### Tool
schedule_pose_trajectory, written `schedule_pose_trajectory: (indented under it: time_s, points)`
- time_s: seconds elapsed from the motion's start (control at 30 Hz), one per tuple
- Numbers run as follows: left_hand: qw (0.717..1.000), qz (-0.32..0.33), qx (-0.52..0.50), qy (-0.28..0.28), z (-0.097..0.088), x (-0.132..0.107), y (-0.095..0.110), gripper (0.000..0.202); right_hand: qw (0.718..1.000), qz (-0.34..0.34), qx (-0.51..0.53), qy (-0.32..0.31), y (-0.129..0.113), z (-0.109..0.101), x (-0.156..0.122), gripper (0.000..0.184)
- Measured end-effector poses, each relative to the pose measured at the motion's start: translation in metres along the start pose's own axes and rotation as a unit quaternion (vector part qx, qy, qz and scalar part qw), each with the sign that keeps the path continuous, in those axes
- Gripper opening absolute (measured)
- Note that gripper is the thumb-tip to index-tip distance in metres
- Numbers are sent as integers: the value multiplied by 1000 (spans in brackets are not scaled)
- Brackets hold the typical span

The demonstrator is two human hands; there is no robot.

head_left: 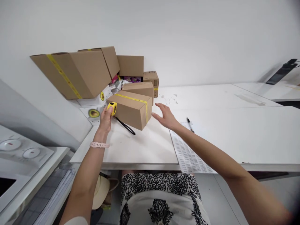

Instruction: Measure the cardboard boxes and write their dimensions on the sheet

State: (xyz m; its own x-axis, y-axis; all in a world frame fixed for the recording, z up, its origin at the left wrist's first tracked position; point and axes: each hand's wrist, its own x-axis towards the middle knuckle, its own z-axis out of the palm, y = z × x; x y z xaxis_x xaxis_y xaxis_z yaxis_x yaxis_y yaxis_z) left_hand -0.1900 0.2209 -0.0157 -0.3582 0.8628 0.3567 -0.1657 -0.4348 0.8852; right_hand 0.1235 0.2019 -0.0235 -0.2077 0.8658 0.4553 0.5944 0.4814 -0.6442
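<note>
My left hand [106, 120] is closed around a yellow tape measure [112, 108] whose black wrist strap [125, 125] hangs down. Right behind the tape measure, at its left end, is a long cardboard box [127, 109] with yellow tape along its top and down its right end. Whether the left fingers also touch this box I cannot tell. My right hand [165, 116] is off the box's right end, fingers apart and nothing in them. No measuring blade shows between the two hands.
Behind stand another cardboard box [140, 88] and a small printed box [151, 76]. Large taped boxes [67, 73] are stacked at the left wall over white avocado-print boxes [90, 113]. A printed sheet [185, 150] and a pen [190, 124] lie right on the white table [234, 134]. A microwave [21, 153] stands left.
</note>
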Motion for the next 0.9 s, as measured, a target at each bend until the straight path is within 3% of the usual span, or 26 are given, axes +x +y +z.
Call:
schedule_pose_trajectory:
  time_s: [0.2, 0.33, 0.43, 0.57, 0.7, 0.8, 0.9]
  points:
    - [998, 3, -11, 60, -7, 12, -8, 45, 979, -156, -128, -13, -32, 59, 23, 61]
    - [997, 11, -1, 72, -17, 14, -5, 44, 976, -162, -146, -6, -38, 77, 51, 51]
    - [997, 14, 5, 71, -29, 11, -1, 44, 984, -152, -92, 0, -18, 68, 54, 40]
    - [999, 13, -12, 29, -40, 5, -3, 47, 981, -189, 28, 29, 23, 41, 35, 42]
    - [998, -25, -53, -28, -33, -1, -10, 55, 983, -140, 98, 62, 55, 22, 9, 45]
    - [995, -46, -69, -61, -16, -6, -2, 58, 985, -79, 131, 76, 59, 12, -6, 48]
    - [994, -43, -55, -88, -1, -18, 24, 57, 985, -37, 129, 112, 43, -13, -9, 45]
